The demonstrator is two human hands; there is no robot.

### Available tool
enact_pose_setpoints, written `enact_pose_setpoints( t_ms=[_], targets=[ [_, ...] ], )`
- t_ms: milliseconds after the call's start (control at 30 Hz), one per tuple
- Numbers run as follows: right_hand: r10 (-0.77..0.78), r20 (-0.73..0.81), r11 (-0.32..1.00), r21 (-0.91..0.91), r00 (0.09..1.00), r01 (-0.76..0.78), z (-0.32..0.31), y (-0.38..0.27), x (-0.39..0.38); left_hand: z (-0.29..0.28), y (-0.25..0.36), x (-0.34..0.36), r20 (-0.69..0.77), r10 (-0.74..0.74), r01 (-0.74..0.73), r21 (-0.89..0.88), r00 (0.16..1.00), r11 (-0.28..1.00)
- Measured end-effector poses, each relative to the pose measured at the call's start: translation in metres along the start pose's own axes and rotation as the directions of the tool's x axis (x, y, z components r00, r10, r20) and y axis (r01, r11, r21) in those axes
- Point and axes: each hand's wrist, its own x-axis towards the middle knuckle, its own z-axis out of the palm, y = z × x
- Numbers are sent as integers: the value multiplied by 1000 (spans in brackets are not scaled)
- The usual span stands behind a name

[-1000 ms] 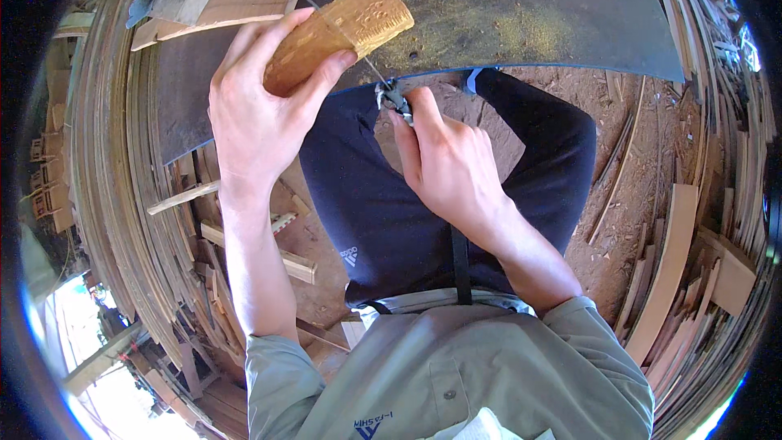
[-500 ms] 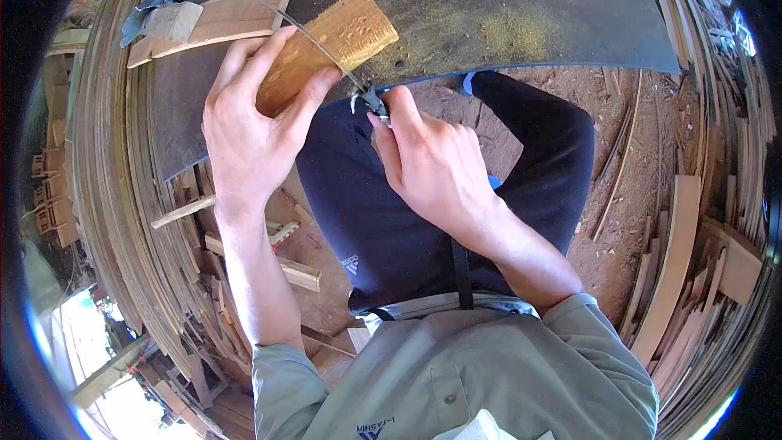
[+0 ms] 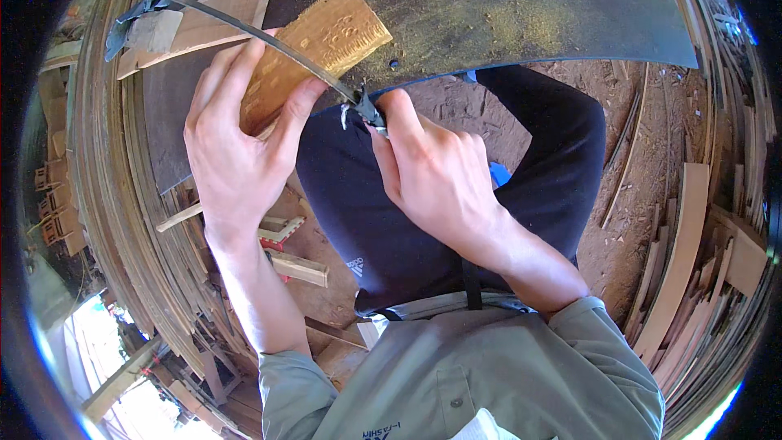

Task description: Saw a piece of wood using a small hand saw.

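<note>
Block (image 3: 338,28) gripped by the left hand (image 3: 236,143); I see lettering on shirt (image 3: 521,367) and trousers (image 3: 554,130). Its long axis slants to upper right; the right hand (image 3: 440,175) clasps a tool (image 3: 277,42).

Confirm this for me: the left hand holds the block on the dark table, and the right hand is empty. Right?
Not quite: the right hand isn't empty. The head view shows it gripping the dark wrapped end of a thin rod. The left hand does hold the block on the dark table.
</note>
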Motion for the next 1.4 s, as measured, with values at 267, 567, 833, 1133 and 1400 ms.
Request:
enact_pose_setpoints(
  t_ms=[267,567,833,1133,1400],
  targets=[
    [77,27,996,32,997,-78,2,-5,-5,0,2,-2,-18,-10,11,37,1000,999],
    [150,124,989,-4,981,-150,-26,32,-97,-3,7,0,-39,-72,73,34,997,997],
    [11,22,999,30,1000,-12,-43,20,-64,-6,12,-3,-35,-79,83,136,996,987],
    [-100,-1,994,-41,995,100,-12,-10,14,-7,13,0,-42,-83,85,41,996,996],
    [-58,9,996,-67,998,59,-7,-9,14,-8,11,-2,-19,-93,94,58,995,994]
  ],
)
